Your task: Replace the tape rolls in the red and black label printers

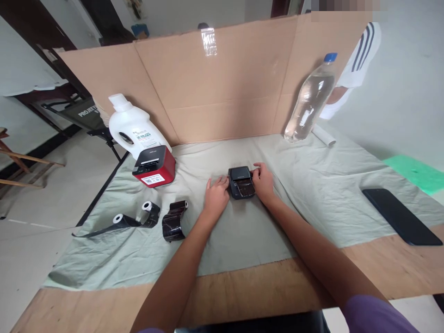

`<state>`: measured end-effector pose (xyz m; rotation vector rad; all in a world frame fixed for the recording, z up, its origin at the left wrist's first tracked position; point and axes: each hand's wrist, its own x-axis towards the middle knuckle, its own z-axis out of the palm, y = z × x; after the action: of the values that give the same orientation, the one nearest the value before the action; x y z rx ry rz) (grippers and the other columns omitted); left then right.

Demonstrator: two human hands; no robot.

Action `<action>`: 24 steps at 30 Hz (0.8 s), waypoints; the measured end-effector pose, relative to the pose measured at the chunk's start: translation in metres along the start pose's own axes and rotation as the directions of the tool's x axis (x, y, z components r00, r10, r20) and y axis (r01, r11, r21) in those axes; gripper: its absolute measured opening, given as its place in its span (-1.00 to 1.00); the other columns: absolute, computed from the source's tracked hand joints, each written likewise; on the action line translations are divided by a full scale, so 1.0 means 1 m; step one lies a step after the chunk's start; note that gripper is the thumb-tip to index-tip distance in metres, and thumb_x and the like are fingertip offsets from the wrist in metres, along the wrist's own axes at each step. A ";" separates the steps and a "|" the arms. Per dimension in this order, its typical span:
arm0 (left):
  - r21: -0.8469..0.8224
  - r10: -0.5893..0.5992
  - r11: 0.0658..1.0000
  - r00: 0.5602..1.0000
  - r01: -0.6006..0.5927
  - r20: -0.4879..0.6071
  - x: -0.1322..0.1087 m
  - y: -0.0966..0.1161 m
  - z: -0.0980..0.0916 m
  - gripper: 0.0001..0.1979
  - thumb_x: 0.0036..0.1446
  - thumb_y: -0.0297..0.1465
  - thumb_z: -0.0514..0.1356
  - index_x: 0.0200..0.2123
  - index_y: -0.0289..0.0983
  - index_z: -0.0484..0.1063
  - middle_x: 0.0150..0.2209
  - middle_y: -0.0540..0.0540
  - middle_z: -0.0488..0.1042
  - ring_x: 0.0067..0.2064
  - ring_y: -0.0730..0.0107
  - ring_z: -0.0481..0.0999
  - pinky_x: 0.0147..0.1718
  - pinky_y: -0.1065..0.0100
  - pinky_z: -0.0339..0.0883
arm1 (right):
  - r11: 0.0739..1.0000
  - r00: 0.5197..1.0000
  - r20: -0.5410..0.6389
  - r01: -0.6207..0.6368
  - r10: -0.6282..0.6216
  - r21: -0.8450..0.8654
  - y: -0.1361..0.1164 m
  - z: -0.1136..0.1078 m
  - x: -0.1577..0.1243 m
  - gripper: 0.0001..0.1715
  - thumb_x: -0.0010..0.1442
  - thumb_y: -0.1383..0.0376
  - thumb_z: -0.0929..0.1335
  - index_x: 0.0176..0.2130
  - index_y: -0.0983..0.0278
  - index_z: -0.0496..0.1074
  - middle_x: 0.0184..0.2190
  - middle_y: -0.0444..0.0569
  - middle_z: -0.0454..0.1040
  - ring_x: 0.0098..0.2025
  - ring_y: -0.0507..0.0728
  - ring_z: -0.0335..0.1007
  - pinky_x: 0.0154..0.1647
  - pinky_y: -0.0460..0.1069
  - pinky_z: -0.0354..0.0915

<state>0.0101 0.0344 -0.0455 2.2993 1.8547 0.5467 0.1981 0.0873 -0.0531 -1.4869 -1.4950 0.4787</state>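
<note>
A small black portable printer [242, 182] sits on the pale green cloth in front of me, with a dark, shiny strip of paper [245, 188] over its front. My left hand [217, 196] rests at the printer's left side, fingers stretched out and the fingertips against its edge. At the right side, my right hand [262, 182] has partly curled fingers pressed to the casing, with one finger sticking out behind. To the left lie dark paper rolls [120, 220], partly unwound, and another curled dark roll [174, 221].
A red and black printer [155, 166] stands at the left before a white detergent bottle [133, 125]. A clear water bottle [312, 99] leans by the cardboard screen [222, 83]. A black phone [402, 216] lies at the right. Behind the screen, a person's white sleeve [364, 58] shows.
</note>
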 end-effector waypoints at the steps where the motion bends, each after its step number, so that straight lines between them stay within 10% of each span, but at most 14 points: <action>1: -0.059 -0.026 0.998 1.000 0.025 -0.014 0.000 0.000 0.001 -0.46 0.24 -0.57 -0.01 0.22 -0.18 0.43 0.29 -0.06 0.38 0.36 0.25 0.29 0.42 -0.03 -0.12 | 1.000 1.000 -0.021 0.009 -0.009 0.010 0.001 0.001 0.000 -0.67 0.27 0.29 0.15 -0.04 0.24 0.36 -0.30 0.04 0.61 -0.21 0.23 0.53 -0.11 0.09 0.33; 8: -0.472 -0.203 0.867 0.978 0.157 -0.049 0.006 -0.005 0.003 -0.65 0.31 -0.19 0.17 0.06 -0.14 0.57 0.13 -0.05 0.55 0.24 0.18 0.46 0.38 0.05 0.06 | 0.991 0.994 -0.104 0.042 -0.030 0.124 -0.002 0.000 -0.006 -0.87 0.17 0.32 0.18 -0.31 0.20 0.30 -0.30 -0.01 0.57 -0.35 0.12 0.45 -0.29 0.00 0.35; 24: -0.574 -0.227 0.803 0.973 0.159 -0.049 0.007 -0.010 0.004 -0.61 0.24 -0.12 0.24 0.03 -0.16 0.59 0.09 -0.06 0.58 0.21 0.20 0.49 0.30 0.17 0.21 | 0.962 0.989 0.130 0.030 -0.067 0.272 -0.003 -0.005 0.029 -0.73 0.15 0.26 0.24 -0.19 0.24 0.43 -0.04 0.08 0.60 -0.07 0.17 0.53 -0.06 0.11 0.41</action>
<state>0.0038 0.0443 -0.0510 1.6943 1.6448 1.0538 0.2056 0.1114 -0.0386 -1.2211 -1.5019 0.7378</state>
